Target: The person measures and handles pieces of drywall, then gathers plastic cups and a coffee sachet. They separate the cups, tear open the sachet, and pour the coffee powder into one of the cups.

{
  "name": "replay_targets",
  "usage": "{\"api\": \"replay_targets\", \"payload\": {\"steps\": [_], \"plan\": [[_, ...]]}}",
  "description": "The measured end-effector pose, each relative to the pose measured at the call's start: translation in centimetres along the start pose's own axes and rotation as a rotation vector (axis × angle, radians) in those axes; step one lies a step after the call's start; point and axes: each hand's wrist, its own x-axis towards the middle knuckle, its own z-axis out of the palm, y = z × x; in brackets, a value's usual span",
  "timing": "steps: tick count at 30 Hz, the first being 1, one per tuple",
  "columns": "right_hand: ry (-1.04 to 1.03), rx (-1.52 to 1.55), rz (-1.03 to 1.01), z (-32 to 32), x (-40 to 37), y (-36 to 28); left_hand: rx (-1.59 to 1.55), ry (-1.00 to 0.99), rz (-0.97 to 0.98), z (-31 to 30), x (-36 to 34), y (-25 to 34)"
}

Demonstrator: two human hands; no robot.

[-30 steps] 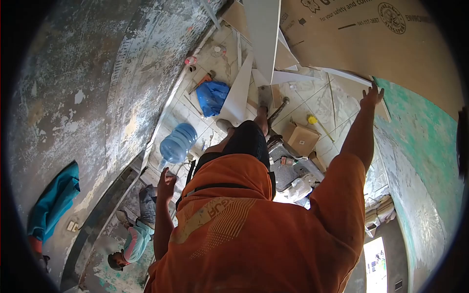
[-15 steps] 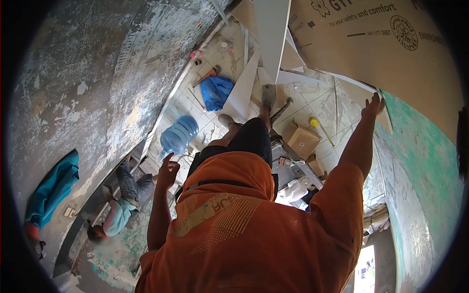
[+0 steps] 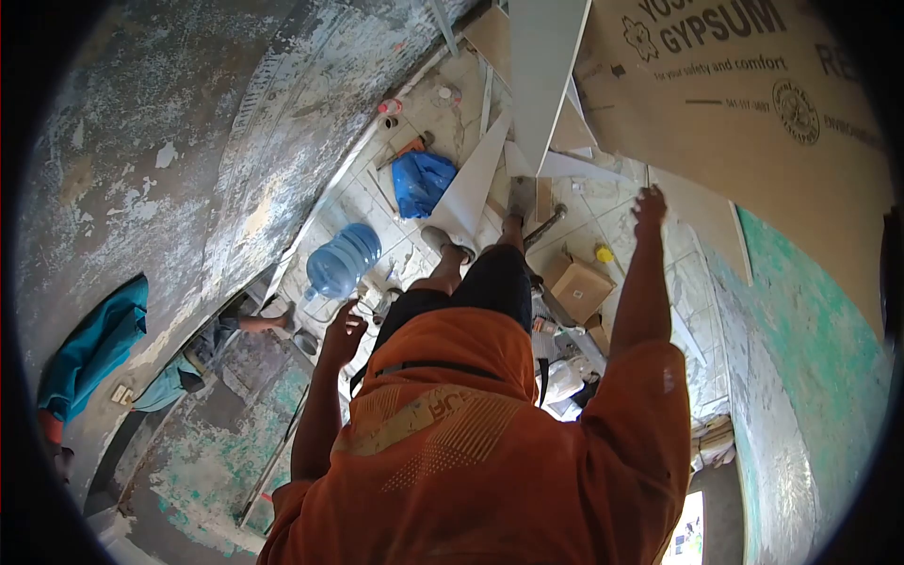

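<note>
My left hand hangs at my side with its fingers apart and holds nothing. Near it on the tiled floor lies a clear blue water jug. My right hand reaches forward, fingers spread and empty, a little below the lower edge of the brown printed gypsum board. Whether its fingertips touch anything cannot be made out. A pale board piece stands ahead, left of the printed board.
A blue bag, a cardboard box and a yellow item are on the floor. Another person's leg shows at the left. A teal cloth hangs on the peeling wall.
My right hand has moved left, away from the printed board's edge. My left hand has shifted slightly right and down. The other person at the left has moved, with mostly a leg visible.
</note>
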Motion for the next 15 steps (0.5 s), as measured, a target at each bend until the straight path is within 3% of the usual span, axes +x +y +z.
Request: {"api": "replay_targets", "payload": {"steps": [1,2,4,5,6,8,10,11,13,15], "plan": [[-0.034,-0.057,-0.023,3.6,0.1,-2.5,0.029,0.002,-0.060,0.1,-0.3,0.3],[0.056,0.197,0.319,8.6,-4.1,-15.6,0.011,0.010,-0.045,0.3,-0.4,-0.2],[0.020,0.006,0.190,13.3,-2.1,-20.5,-0.016,0.030,-0.029,0.3,-1.2,-1.3],[0.085,-0.109,-0.020,14.9,1.7,-19.0,-0.024,0.043,-0.025,0.3,-1.6,-1.7],[0.074,-0.082,-0.103,16.5,3.8,-21.9,-0.031,0.040,-0.070,0.2,-2.1,-1.6],[0.209,-0.324,-0.308,19.1,7.5,-28.8,-0.028,0.072,-0.090,0.3,-3.2,-2.3],[0.255,-0.449,-0.256,20.8,11.2,-35.7,-0.042,0.088,-0.142,0.6,-4.5,-3.3],[0.260,-0.432,-0.275,21.7,14.3,-36.5,-0.045,0.094,-0.177,0.7,-5.2,-3.7],[0.280,-0.537,-0.008,23.3,18.8,-38.2,-0.132,0.123,-0.249,1.6,-6.7,-4.6],[0.201,-0.510,-0.005,24.2,18.1,-40.2,-0.072,0.139,-0.272,2.6,-8.4,-5.4]]}}
